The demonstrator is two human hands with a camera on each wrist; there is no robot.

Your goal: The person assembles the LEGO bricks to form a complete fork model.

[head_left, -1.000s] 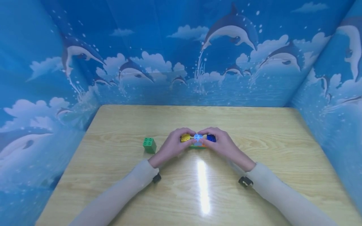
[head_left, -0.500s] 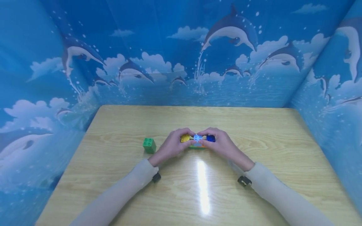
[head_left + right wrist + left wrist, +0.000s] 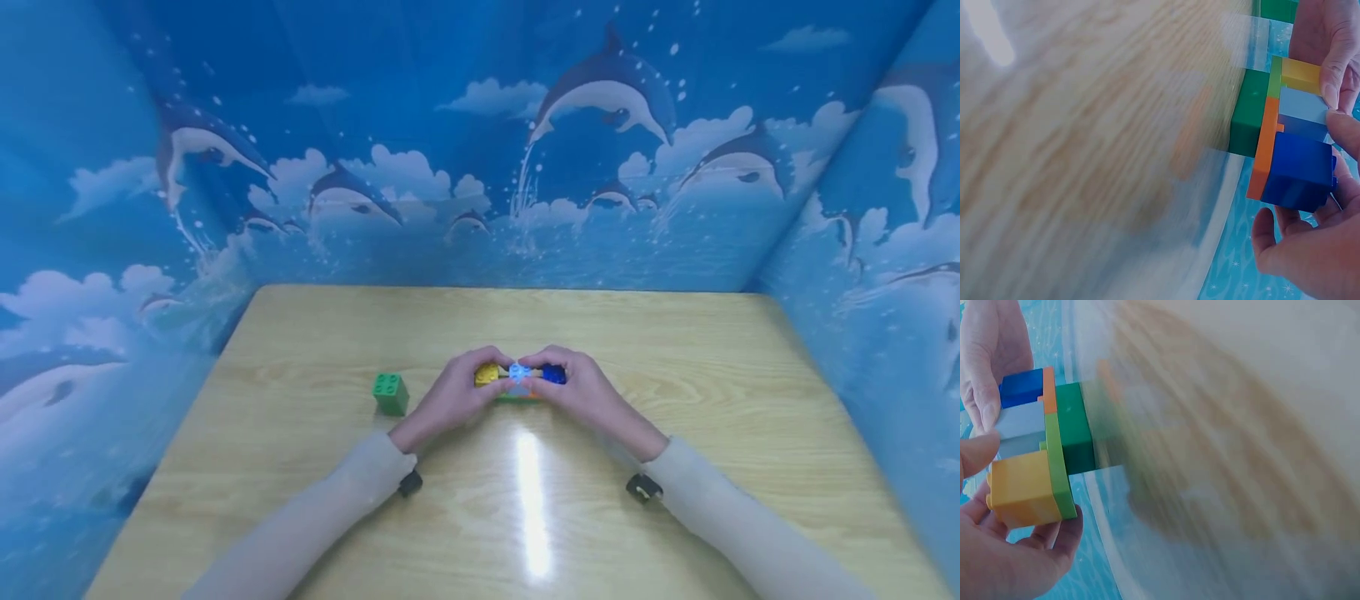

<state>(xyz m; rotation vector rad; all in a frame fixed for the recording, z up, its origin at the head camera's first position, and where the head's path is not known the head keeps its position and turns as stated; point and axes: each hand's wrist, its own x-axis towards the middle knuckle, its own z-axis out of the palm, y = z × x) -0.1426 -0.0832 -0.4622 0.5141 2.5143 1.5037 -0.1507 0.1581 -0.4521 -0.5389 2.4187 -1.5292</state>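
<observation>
My left hand (image 3: 462, 387) and right hand (image 3: 580, 390) meet over a small toy-brick build, pinching its light blue brick (image 3: 520, 372) between thumbs and fingers from either side. On the left of that brick sits a yellow brick (image 3: 1025, 490) on a lime green plate (image 3: 1058, 464). To its right a dark blue brick (image 3: 1300, 169) sits on an orange plate (image 3: 1264, 150). Beneath both plates, in the middle, a green brick (image 3: 1249, 112) forms the base on the table. The far fingertips are partly hidden behind the bricks in the wrist views.
Left of the left hand, a green block with studs on top (image 3: 391, 394) stands alone on the wooden table (image 3: 315, 333). Blue dolphin-printed sheets (image 3: 420, 183) enclose the back and sides. A strip of light reflects on the table in front.
The head view has tilted slightly, shifting the scene a little down and left. Both hands keep their hold on the light blue brick; the lone green block has stayed in place.
</observation>
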